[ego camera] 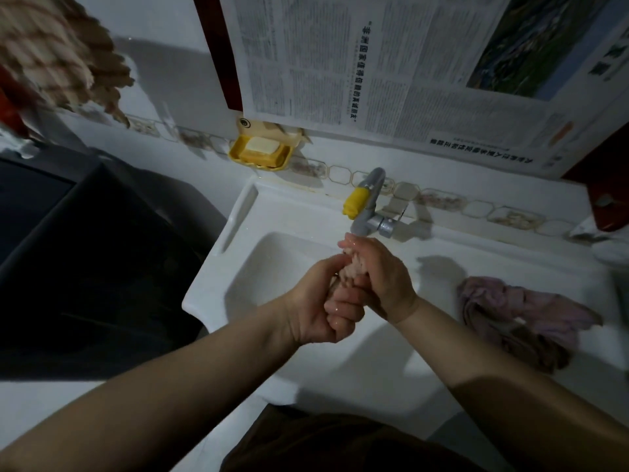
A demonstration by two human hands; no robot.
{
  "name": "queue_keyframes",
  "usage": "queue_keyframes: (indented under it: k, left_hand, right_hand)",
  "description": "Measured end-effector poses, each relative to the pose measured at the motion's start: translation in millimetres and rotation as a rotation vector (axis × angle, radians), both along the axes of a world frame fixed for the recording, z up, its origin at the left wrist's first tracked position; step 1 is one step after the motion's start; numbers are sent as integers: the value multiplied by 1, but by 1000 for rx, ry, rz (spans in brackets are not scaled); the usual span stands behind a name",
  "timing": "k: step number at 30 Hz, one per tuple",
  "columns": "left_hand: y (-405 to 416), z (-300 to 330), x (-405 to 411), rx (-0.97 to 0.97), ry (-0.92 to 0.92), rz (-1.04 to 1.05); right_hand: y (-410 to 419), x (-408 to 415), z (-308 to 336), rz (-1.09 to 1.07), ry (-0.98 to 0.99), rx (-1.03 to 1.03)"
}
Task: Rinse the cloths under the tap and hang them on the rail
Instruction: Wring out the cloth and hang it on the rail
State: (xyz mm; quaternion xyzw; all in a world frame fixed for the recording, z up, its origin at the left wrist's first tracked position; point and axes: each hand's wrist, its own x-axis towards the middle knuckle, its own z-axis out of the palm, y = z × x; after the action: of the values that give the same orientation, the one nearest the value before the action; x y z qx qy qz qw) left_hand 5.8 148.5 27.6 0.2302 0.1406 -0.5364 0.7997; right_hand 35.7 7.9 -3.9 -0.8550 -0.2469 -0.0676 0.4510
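both hands, left hand point(318, 301) and right hand point(381, 277), wring a small wet pinkish cloth point(352, 267) tight under the grey plastic tap point(369, 202), another crumpled mauve cloth point(517, 318) sits on the white sink point(238, 267) ledge

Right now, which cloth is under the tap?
The pinkish cloth gripped by both hands below the tap; the purple-brown cloth lies untouched on the sink's right ledge.

White sink point(238, 212), crumpled pink cloth point(517, 315) on ledge

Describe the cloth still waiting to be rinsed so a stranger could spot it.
Start at the white sink with the grey tap. On its flat ledge, right of the basin, lies the crumpled pinkish-purple cloth. Unlike the cloth gripped by both hands, nobody touches it.
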Motion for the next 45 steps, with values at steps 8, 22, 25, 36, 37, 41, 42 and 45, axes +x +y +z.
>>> queue_keyframes:
  k: [8,22,25,36,37,41,42,45]
  left_hand:
    - [26,-15,-9,260,-228,-258]
    - [40,-12,56,1551,-2189,-1073]
    - [51,-8,72,1308,-2644,-848]
    - [71,3,93,973,-3011,-253]
    - [74,3,94,957,-3016,-271]
    - [90,-5,85,922,-2941,-366]
    - [94,-8,81,939,-2898,-411]
    - [104,-12,68,1006,-2658,-564]
  right_hand:
    - [-11,20,-3,278,-661,-594]
    - [43,6,9,-2,1075,-287]
    - [45,-4,14,-14,1307,14]
    - [69,-23,35,-66,1560,599]
    - [69,-21,36,-55,1573,587]
    - [59,-4,37,125,1592,277]
    - [57,2,37,170,1572,199]
    - [55,14,36,265,1570,100]
